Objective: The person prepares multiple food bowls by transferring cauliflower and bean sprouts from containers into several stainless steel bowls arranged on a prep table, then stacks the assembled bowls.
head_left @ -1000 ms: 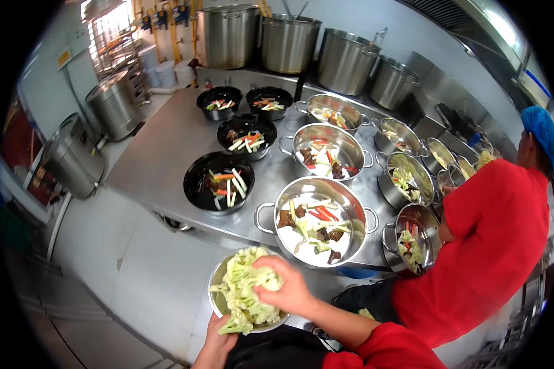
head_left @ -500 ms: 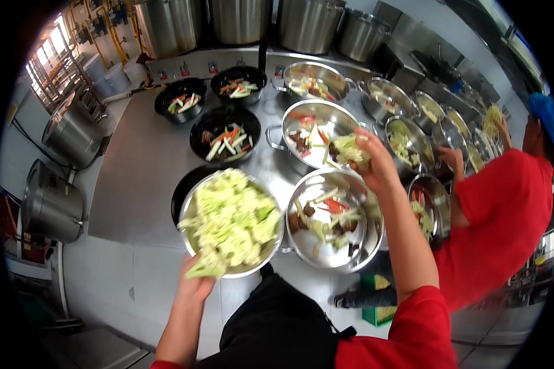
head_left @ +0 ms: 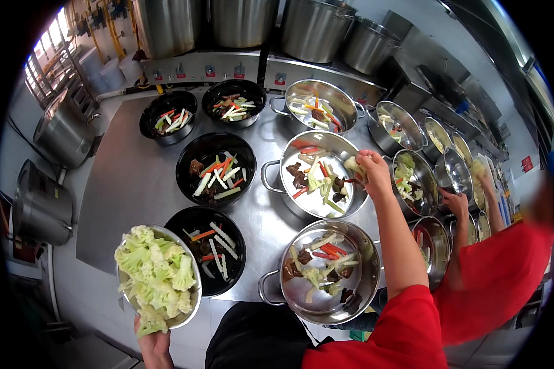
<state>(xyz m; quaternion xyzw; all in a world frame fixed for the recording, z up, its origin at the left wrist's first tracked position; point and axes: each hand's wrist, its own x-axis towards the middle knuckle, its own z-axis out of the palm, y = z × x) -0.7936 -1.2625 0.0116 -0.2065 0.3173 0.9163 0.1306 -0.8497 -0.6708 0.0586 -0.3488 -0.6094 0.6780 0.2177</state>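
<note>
My left hand (head_left: 154, 343) grips a metal bowl (head_left: 196, 294) from beneath, at the near left. Pale green cauliflower florets (head_left: 154, 267) heap up in it, and one hangs over the near rim. Over the right side of a two-handled steel pot (head_left: 289, 157), my right hand (head_left: 375, 175) is closed on a few cauliflower pieces (head_left: 352, 166). Inside that pot lie florets, red and white strips and dark brown pieces. Nearer me stands a similar steel pot (head_left: 370, 295) with the same kinds of pieces. My right fingertips partly hide what they hold.
Black pots (head_left: 184, 166) with vegetable strips stand on the left of the steel table (head_left: 114, 184). More steel pots (head_left: 406, 161) line the right, where a co-worker's hand (head_left: 455, 204) touches a rim. Tall stockpots (head_left: 317, 37) stand along the back.
My left hand has carried the bowl left and nearer me, uncovering a black pot. My right hand holds fewer florets, and more now lie in the middle pot. The view has shifted.
</note>
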